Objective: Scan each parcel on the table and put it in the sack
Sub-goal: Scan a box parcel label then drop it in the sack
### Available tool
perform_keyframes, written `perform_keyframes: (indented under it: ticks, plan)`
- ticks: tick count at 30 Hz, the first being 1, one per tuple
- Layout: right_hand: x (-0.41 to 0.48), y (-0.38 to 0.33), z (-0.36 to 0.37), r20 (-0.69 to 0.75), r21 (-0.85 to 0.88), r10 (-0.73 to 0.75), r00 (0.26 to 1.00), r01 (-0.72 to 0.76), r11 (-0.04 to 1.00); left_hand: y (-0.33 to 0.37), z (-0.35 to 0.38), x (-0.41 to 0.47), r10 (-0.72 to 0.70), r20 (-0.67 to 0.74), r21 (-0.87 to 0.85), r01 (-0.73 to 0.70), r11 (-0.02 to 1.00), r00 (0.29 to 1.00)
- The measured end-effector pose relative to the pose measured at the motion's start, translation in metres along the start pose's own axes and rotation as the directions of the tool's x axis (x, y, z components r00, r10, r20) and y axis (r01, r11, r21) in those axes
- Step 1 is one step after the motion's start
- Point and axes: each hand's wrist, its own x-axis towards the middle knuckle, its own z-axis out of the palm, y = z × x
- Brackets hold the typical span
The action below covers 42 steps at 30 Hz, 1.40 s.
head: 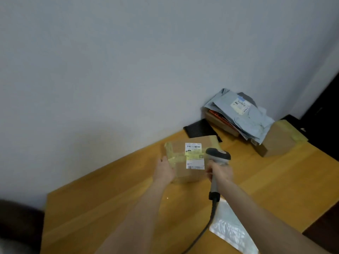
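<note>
1. While our left hand [164,170] steadies the cardboard parcel [181,162] on the tabletop [110,208], head view, our right hand [221,172] aims the scanner [218,155] at its label [194,155].
2. Fingers [211,174], right: wrapped round the scanner handle. Left: curled on the parcel's left side, though blurred.
3. Outstanding, by our judgement: grey mailers [242,114] heaped far right, taped box [280,140] beside them, black pouch [199,128], silver mailer [231,230] near us.
4. Sack: not in view. We judge scanning under way, with most parcels left.
</note>
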Motion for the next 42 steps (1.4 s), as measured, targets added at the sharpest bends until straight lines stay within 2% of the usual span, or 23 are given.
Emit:
perform_keyframes:
  ticks: [4,6,12,17,21,22,27,33,36,40,42]
  plan:
    - [0.052,-0.009,-0.011,-0.04,-0.124,-0.047,0.998,0.041,0.991,0.004,0.031,0.032,-0.16,-0.011,-0.151,0.157,0.976,0.987]
    - [0.07,-0.01,-0.01,-0.026,-0.129,-0.046,0.999,0.042,0.991,0.003,0.04,0.046,-0.233,0.018,-0.239,0.23,0.943,0.972]
    - [0.094,-0.009,0.0,0.034,-0.056,0.004,0.999,-0.002,0.998,-0.002,0.051,0.063,-0.335,0.199,-0.529,0.388,0.754,0.921]
    - [0.073,-0.007,0.014,0.084,-0.093,-0.015,0.996,0.023,0.995,-0.028,0.02,0.046,-0.369,0.07,-0.675,0.316,0.666,0.927]
    - [0.035,-0.008,0.034,0.161,-0.079,-0.045,0.986,0.058,0.995,-0.063,-0.021,0.019,-0.371,0.127,-0.826,0.306,0.475,0.92]
    - [0.024,-0.008,0.039,0.18,-0.082,-0.056,0.982,0.072,0.994,-0.072,-0.032,0.01,-0.359,0.125,-0.842,0.29,0.455,0.925]
    - [-0.038,-0.006,0.065,0.256,-0.046,-0.171,0.952,0.188,0.981,-0.123,-0.08,-0.032,-0.335,0.116,-0.863,0.262,0.432,0.935]
    - [-0.113,0.009,0.09,0.298,-0.047,-0.236,0.925,0.261,0.964,-0.192,-0.129,-0.095,-0.194,0.232,-0.875,0.292,0.386,0.953]
    - [-0.15,0.02,0.102,0.312,-0.06,-0.24,0.919,0.271,0.961,-0.223,-0.138,-0.118,-0.209,0.192,-0.902,0.256,0.348,0.959]
    - [-0.199,0.037,0.109,0.289,-0.054,-0.398,0.871,0.43,0.901,-0.245,-0.138,-0.137,-0.237,0.132,-0.925,0.205,0.32,0.962]
    - [-0.221,0.044,0.108,0.339,-0.049,-0.414,0.845,0.456,0.889,-0.251,-0.136,-0.142,-0.242,0.104,-0.933,0.179,0.312,0.965]
